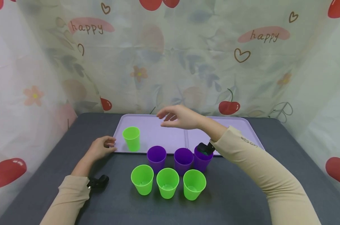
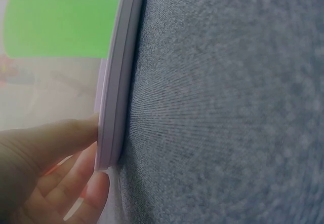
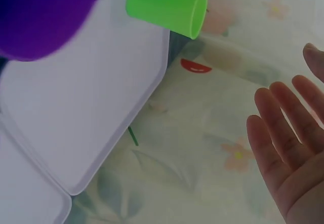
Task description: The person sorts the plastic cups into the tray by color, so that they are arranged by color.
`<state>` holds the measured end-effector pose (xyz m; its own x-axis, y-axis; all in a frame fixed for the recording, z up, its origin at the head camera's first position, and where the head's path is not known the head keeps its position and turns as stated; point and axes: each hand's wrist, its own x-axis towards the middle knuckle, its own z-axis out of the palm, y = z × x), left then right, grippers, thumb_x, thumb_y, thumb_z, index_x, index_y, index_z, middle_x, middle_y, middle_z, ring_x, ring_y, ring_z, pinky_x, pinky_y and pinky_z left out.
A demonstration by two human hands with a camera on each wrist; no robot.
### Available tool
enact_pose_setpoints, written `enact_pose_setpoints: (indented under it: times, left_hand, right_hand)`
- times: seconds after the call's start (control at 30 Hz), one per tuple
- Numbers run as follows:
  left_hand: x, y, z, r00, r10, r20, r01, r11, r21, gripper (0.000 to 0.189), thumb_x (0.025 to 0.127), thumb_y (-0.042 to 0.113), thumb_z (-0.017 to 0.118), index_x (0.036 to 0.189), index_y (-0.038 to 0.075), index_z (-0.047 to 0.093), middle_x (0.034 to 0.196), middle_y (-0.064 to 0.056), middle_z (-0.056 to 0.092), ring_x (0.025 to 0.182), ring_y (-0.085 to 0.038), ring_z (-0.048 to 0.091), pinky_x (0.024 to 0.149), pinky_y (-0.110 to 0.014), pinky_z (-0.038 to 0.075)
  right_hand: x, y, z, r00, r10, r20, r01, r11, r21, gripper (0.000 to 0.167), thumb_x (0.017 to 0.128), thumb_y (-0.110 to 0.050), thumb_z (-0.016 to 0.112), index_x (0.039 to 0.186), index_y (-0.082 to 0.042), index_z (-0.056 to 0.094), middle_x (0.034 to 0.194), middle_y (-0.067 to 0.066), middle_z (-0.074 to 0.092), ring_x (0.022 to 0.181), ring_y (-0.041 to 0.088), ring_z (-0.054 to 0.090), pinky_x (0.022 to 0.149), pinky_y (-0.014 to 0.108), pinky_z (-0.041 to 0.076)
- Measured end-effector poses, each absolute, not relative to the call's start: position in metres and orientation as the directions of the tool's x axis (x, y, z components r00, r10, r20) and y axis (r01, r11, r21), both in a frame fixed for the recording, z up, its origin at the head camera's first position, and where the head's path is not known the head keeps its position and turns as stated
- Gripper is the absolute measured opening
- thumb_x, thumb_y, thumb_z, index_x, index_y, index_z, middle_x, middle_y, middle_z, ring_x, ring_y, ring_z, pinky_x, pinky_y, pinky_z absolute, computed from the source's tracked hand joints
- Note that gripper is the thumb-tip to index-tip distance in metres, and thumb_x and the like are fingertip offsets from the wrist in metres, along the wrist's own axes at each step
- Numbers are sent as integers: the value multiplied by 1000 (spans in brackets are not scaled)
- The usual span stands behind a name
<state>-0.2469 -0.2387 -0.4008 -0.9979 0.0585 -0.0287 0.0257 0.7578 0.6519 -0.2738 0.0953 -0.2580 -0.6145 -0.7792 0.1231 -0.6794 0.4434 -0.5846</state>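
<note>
Looking over the dark table (image 1: 237, 193), saw the left lilac tray (image 1: 161, 137) below the right hand (image 1: 181, 117), loosely spread, empty, and touching the curled left hand (image 1: 102, 147); could not tell whether pinching. Found three purple cups (image 1: 184, 167) partly blocking the near side, then three green cups (image 1: 168, 187). Noted, on tray between hands, a lone green cup (image 1: 132, 141), mouth up, long axis vertical.

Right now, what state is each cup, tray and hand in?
Left tray: flat, beside the other
Right tray: flat, partly hidden by the right arm
Tray cup: green, upright on left tray
Front green cups: three, upright, empty
Purple cups: three, upright
Left hand: touching left tray's edge
Right hand: raised, empty
</note>
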Motion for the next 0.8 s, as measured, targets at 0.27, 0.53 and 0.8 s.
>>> enact_pose_setpoints:
  times: [0.27,0.53,0.8]
  left_hand:
    - [-247,-239,-399,-997,52,-51,7,759,652,41,85,11,65,122,-5,54,118,-26,60,107,-36,59,87,-46,49]
    - [-246,-239,-400,-997,61,-47,15,754,656,42,85,12,65,122,-5,54,119,-26,60,108,-37,59,87,-46,49]
    - [-247,-240,-401,-997,58,-51,11,757,654,42,85,12,66,122,-5,54,119,-26,60,108,-36,59,87,-46,49]
  right_hand:
    - [-235,133,-271,-629,-762,152,-673,437,-597,32,88,-16,64,118,-6,59,116,9,65,101,19,66,88,30,52]
    - [-208,162,-286,-614,-766,191,-688,400,-605,33,86,-15,66,117,-8,61,114,5,67,102,14,65,88,28,52]
    - [-186,184,-308,-593,-787,170,-689,387,-613,41,84,-25,69,119,-5,59,113,8,68,102,19,65,87,28,52]
